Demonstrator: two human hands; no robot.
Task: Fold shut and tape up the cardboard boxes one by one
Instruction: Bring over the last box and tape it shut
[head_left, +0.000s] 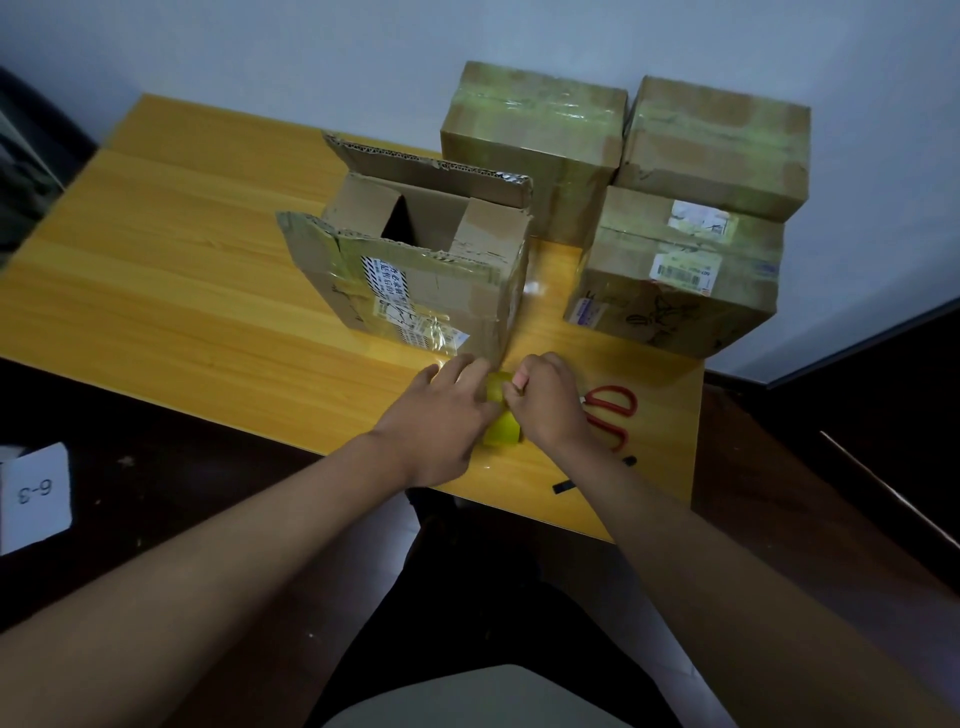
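done: three taped boxes (675, 223)
left: open box (415, 260) untaped
hands: my left hand (441, 415) and right hand (545, 405) gripping tape roll (501, 431)

Open box (415, 270) mid-table, 3 taped boxes (675, 280) behind/right.

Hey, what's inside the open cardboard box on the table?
The open cardboard box has its two short flaps folded in and its long flaps still up. Between the short flaps only a dark gap shows. Whatever lies inside is hidden by flaps and shadow.
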